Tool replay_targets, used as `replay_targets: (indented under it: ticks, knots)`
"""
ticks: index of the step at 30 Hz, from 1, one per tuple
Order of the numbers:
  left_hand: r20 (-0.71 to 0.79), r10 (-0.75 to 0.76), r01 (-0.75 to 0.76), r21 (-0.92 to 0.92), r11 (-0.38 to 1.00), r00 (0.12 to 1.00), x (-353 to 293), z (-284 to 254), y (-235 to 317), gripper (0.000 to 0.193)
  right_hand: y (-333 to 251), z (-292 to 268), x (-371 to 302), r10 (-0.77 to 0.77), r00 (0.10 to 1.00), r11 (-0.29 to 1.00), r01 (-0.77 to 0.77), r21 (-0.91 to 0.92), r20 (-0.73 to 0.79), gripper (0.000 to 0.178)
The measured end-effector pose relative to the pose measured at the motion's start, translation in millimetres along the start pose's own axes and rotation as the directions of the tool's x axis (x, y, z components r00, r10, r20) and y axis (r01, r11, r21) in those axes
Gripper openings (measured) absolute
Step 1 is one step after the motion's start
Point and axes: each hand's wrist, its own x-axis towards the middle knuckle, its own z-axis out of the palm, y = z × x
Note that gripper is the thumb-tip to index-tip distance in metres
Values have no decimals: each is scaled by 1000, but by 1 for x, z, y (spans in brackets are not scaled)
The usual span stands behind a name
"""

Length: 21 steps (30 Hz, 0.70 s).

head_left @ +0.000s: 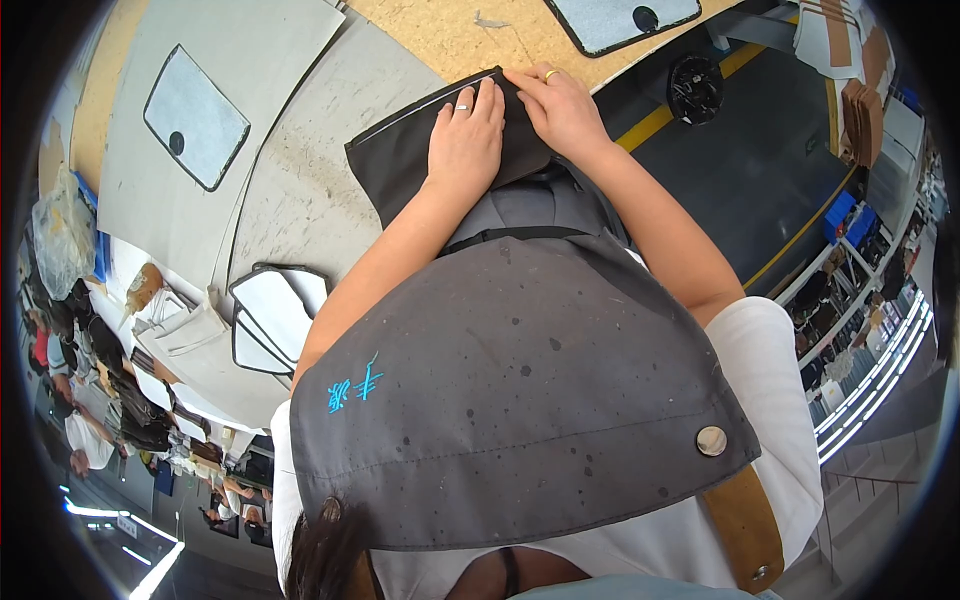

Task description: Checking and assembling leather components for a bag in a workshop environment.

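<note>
A flat black panel (395,150) of leather-like or fabric material lies at the near edge of the table, with a thin pale line along its far edge. My left hand (467,130) rests flat on top of it, fingers stretched toward that far edge, a ring on one finger. At the panel's far right corner, my right hand (565,115) pinches the edge with its fingertips and also wears a ring. The undersides of the right fingers are hidden. A dark grey apron (520,370) covers my front and lap.
A white panel with black rim and round black spot (197,118) lies on grey sheets (300,60) at left; a similar one (625,22) is at far right. Several white black-edged pieces (270,315) are stacked near my left elbow. A black round stool (695,88) stands on the floor.
</note>
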Motion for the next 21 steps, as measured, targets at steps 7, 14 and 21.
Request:
replay_targets:
  ticks: [7, 14, 21]
  knots:
    - [-10, 19, -20, -49, 999, 1000, -1, -1, -4, 40, -8, -9, 12, -296, 933, 834, 356, -422, 202, 37]
    - [-40, -43, 34, -208, 978, 998, -3, -6, -8, 35, 31, -7, 33, 72, 983, 992, -88, -92, -167, 24]
    - [-57, -82, 57, -347, 936, 995, -7, -5, -13, 35, -15, -10, 3, -162, 975, 961, 191, -198, 153, 48]
